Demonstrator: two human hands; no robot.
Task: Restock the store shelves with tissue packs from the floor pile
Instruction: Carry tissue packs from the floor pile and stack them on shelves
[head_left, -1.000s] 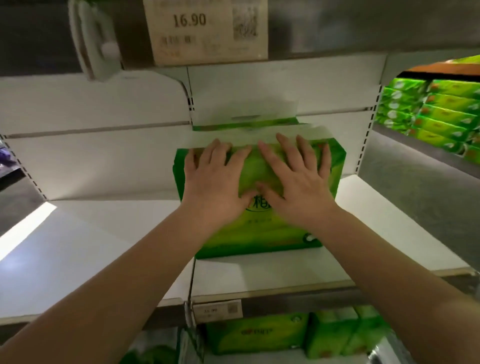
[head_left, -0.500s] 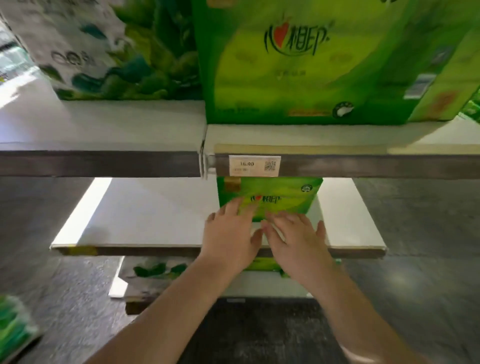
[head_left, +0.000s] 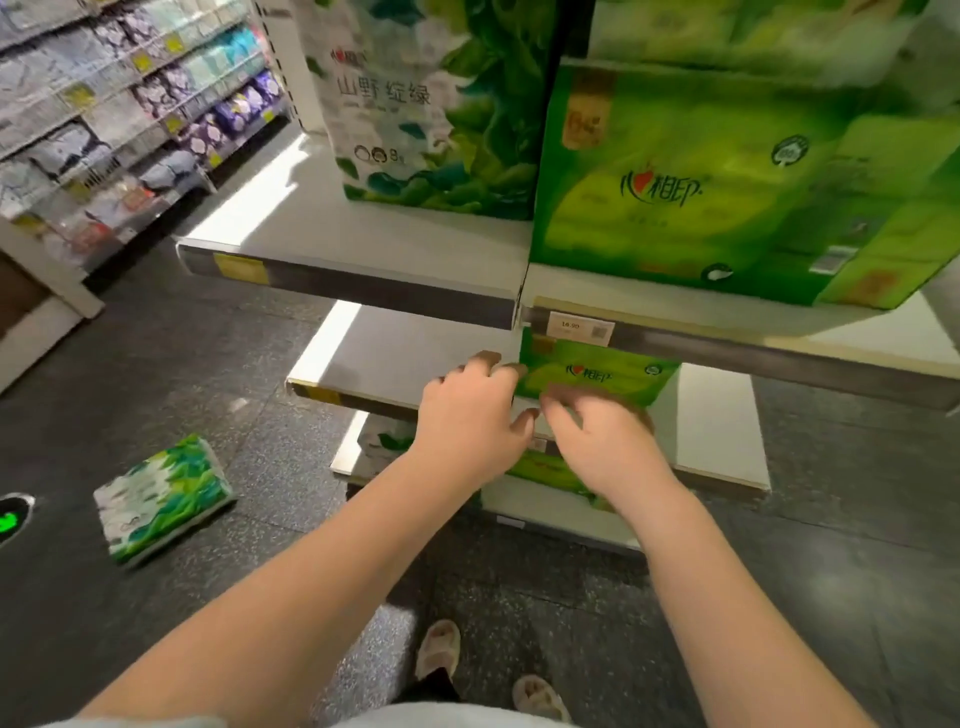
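Observation:
A green tissue pack (head_left: 597, 371) stands on the middle shelf (head_left: 395, 353), tucked under the shelf above. My left hand (head_left: 470, 415) hovers at the pack's front left corner, fingertips just touching its edge and loosely curled. Just to the right, my right hand (head_left: 602, 441) is in front of the pack's lower edge with fingers bent, holding nothing. A white-and-green tissue pack (head_left: 161, 499) lies on the dark floor to the left. On the upper shelf (head_left: 332, 228) stand a large green pack (head_left: 701, 182) and a white-green leafy pack (head_left: 415, 104).
More green packs (head_left: 540, 470) sit on the bottom shelf, partly hidden by my arms. A price tag (head_left: 579, 327) hangs on the upper shelf's rail. Another aisle of stocked shelves (head_left: 104, 104) runs at the far left. My slippered feet (head_left: 439, 649) stand on the floor below.
My view has backed away and turned left, showing the floor pack. Both hands went from lying flat against the green pack to curling loosely at its front.

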